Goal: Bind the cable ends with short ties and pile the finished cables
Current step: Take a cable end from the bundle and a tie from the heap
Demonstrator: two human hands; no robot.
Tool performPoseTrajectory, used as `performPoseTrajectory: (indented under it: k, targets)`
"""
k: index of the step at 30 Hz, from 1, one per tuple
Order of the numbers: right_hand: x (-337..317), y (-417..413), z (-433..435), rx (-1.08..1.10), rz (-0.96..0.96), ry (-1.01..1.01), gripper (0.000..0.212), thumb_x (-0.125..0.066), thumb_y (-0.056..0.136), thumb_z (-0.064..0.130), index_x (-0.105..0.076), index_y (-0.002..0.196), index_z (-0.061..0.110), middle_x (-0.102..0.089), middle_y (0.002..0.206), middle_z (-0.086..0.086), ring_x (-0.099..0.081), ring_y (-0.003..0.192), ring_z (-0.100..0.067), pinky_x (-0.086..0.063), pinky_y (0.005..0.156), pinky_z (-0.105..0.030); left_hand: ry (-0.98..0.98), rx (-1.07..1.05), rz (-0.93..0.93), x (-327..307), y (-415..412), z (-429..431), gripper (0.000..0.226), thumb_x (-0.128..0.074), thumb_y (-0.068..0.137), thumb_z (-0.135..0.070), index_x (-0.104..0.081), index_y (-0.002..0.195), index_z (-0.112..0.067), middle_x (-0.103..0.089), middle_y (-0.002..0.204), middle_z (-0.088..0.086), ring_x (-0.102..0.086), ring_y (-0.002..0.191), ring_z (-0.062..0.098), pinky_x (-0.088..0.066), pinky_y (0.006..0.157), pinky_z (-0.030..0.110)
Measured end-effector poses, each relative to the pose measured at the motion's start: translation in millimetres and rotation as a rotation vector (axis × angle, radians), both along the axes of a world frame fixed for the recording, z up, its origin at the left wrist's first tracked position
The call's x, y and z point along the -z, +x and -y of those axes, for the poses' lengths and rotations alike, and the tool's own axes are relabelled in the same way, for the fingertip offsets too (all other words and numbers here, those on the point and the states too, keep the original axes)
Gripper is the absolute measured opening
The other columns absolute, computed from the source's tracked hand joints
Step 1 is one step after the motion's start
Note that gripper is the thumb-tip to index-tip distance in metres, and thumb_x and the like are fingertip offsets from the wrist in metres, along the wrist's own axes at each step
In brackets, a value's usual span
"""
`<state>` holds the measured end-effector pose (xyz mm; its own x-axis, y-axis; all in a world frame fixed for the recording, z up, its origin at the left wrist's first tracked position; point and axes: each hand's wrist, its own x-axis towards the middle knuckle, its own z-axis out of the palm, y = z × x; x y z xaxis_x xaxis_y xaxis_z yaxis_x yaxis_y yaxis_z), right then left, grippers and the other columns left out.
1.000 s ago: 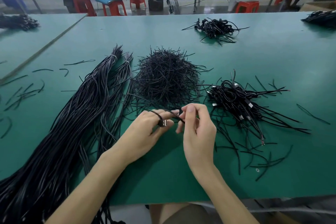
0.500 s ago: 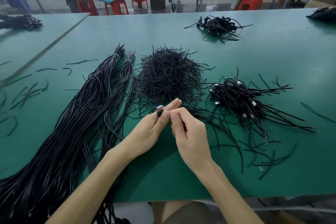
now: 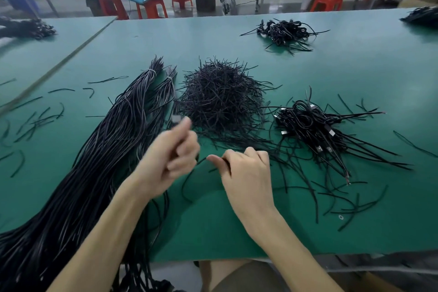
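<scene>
Nearest me, my right hand is curled, thumb and forefinger pinching a thin black strand just above the green surface; I can't tell whether it is a tie or a cable. My left hand is smeared with blur, its fingers curled and holding a grey plug at the thumb tip. Long black cables run off the near edge at left. Beyond sits the bristly heap of short ties, and right of it the finished cables, looped, with metal plugs showing.
</scene>
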<state>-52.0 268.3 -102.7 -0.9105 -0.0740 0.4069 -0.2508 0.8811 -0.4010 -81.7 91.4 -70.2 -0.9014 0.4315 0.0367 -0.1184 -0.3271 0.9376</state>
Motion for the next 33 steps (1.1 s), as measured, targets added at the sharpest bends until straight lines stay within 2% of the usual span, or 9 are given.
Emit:
performPoseTrajectory:
  k: [4, 8, 11, 15, 18, 21, 25, 29, 33]
  targets:
    - [1, -2, -4, 0.033, -0.056, -0.175, 0.027, -0.068, 0.095, 0.022, -0.059, 0.069, 0.016, -0.055, 0.064, 0.007, -0.037, 0.072, -0.013, -0.041, 0.080, -0.040, -0.841, -0.108, -0.478, 17, 11, -31, 0.061, -0.041, 0.103, -0.057, -0.055, 0.056, -0.020, -0.052, 0.044, 0.000, -0.046, 0.038, 0.015, -0.040, 0.045, 0.024]
    - [-1, -5, -7, -0.005, 0.016, -0.424, 0.036, -0.047, 0.105, 0.036, -0.058, 0.079, 0.014, -0.060, 0.074, 0.005, -0.036, 0.077, -0.012, -0.038, 0.081, -0.038, -1.049, -0.217, -0.759, 28, 10, -31, 0.069, -0.028, 0.100, -0.070, -0.057, 0.070, -0.015, -0.057, 0.068, -0.007, -0.049, 0.065, 0.010, -0.041, 0.063, 0.025]
    - [-2, 0, -7, -0.009, -0.084, -0.461, 0.042, -0.036, 0.109, 0.038, -0.062, 0.085, 0.014, -0.064, 0.076, 0.003, -0.043, 0.076, -0.012, -0.042, 0.080, -0.037, -1.179, -0.226, -0.800, 30, 6, -27, 0.062, -0.028, 0.102, -0.065, -0.071, 0.115, -0.022, -0.065, 0.112, -0.018, -0.054, 0.104, 0.008, -0.036, 0.094, 0.011]
    - [-1, 4, -5, -0.134, -0.190, -0.471, 0.029, -0.043, 0.109, 0.024, -0.068, 0.095, 0.016, -0.064, 0.081, 0.015, -0.046, 0.072, 0.000, -0.041, 0.076, -0.025, -1.022, -0.219, -0.721, 28, 6, -27, 0.047, -0.038, 0.106, -0.052, -0.059, 0.139, -0.027, -0.053, 0.140, -0.025, -0.043, 0.136, 0.000, -0.027, 0.114, 0.014]
    - [0, 4, -8, -0.202, -0.150, -0.500, 0.039, -0.037, 0.108, 0.029, -0.069, 0.095, 0.011, -0.066, 0.080, 0.004, -0.050, 0.073, -0.009, -0.046, 0.072, -0.034, -0.838, -0.119, -0.551, 25, 4, -29, 0.040, -0.042, 0.105, -0.043, -0.053, 0.142, -0.031, -0.053, 0.147, -0.021, -0.028, 0.146, -0.008, -0.017, 0.122, 0.016]
    - [-2, 6, -5, -0.287, -0.138, -0.443, 0.035, -0.043, 0.108, 0.027, -0.071, 0.116, 0.008, -0.075, 0.102, -0.003, -0.066, 0.088, -0.023, -0.054, 0.080, -0.040, -0.550, -0.106, -0.402, 22, 4, -29, 0.052, -0.031, 0.107, -0.039, -0.053, 0.144, -0.010, -0.061, 0.144, -0.002, -0.049, 0.140, 0.010, -0.033, 0.117, 0.022]
    - [-3, 7, 1, -0.366, -0.195, -0.340, 0.031, -0.056, 0.101, 0.012, -0.067, 0.128, 0.000, -0.074, 0.120, -0.007, -0.073, 0.100, -0.026, -0.059, 0.085, -0.041, -0.302, -0.129, -0.223, 18, 5, -24, 0.052, -0.029, 0.112, -0.039, -0.062, 0.137, -0.007, -0.068, 0.134, 0.011, -0.060, 0.131, 0.028, -0.046, 0.111, 0.036]
    - [-6, 9, 0, -0.338, -0.048, -0.370, 0.028, -0.056, 0.103, 0.026, -0.064, 0.116, 0.003, -0.076, 0.094, -0.006, -0.071, 0.076, -0.024, -0.057, 0.066, -0.046, -0.074, -0.111, -0.126, 13, 6, -25, 0.044, -0.039, 0.111, -0.031, -0.069, 0.126, -0.003, -0.068, 0.127, 0.023, -0.064, 0.123, 0.039, -0.054, 0.100, 0.037]
    - [-9, 7, -2, -0.348, 0.090, -0.477, 0.027, -0.055, 0.102, 0.030, -0.059, 0.107, 0.004, -0.067, 0.071, -0.005, -0.053, 0.053, -0.015, -0.051, 0.064, -0.048, 0.050, -0.059, -0.063, 10, 4, -22, 0.041, -0.040, 0.110, -0.033, -0.073, 0.114, -0.009, -0.074, 0.112, 0.016, -0.060, 0.125, 0.046, -0.056, 0.095, 0.049]
